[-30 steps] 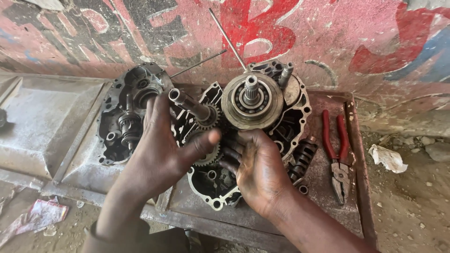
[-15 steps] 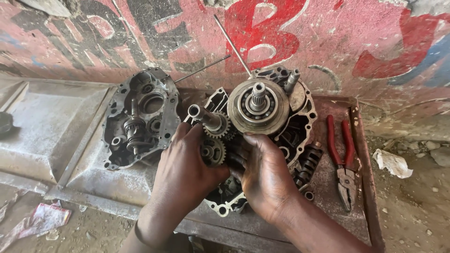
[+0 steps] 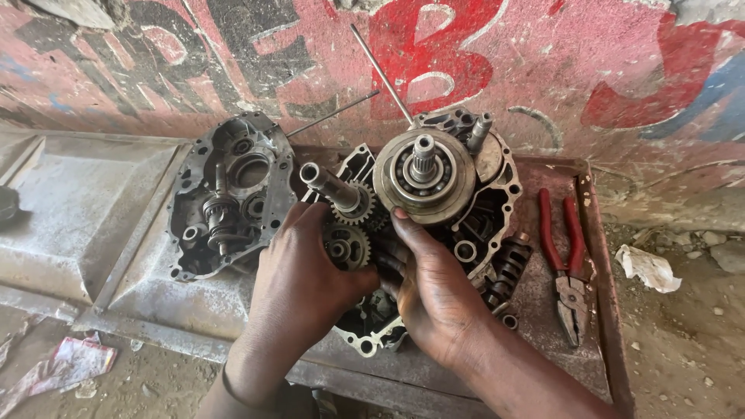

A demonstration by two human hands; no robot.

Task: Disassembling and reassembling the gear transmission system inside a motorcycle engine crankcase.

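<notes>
- My left hand [image 3: 299, 283] and right hand [image 3: 434, 291] sit close together, nearest me, over the open engine case half [image 3: 473, 233] on the metal worktop [image 3: 93, 225].
- Left grip: fingers curled over the gear cluster [image 3: 347, 242], touching the small gears; whether they pinch anything I cannot tell. Right grip: fingers tucked into the case beside the gears, thumb pressed against the rim of the round clutch drum [image 3: 424, 176], so it is partly spread.
- I judge the step in hand is seating or freeing the gear shafts; the next move calls for keeping both shafts parallel and level.
- The gear shaft [image 3: 330, 186] stands up from the case, its long axis tilted up and toward my left.
- Farther off: the other case half [image 3: 225, 194] to my left, red-handled pliers [image 3: 564, 256] to my right, a painted wall [image 3: 543, 70] behind.
</notes>
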